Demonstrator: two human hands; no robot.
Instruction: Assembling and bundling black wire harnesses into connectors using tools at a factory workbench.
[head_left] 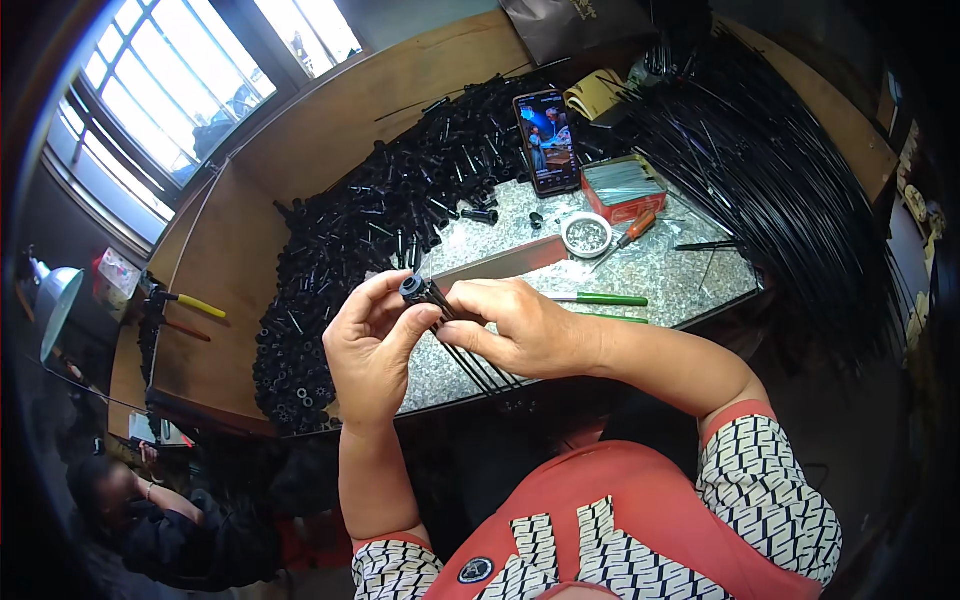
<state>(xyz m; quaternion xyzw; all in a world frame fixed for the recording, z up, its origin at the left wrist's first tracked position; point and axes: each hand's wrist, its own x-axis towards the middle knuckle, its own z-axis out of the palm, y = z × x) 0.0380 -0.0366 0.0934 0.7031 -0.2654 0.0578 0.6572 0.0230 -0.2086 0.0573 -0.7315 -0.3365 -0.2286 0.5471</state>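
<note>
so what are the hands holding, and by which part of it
A bundle of thin black rods: the left hand holds it around the round head, the right hand by the rods just below.

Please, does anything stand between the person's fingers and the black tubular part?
Nothing visible does. The left hand holds the black tubular part directly, and the right hand is close beside it, at the thin black rods. Some contact is hidden.
</note>
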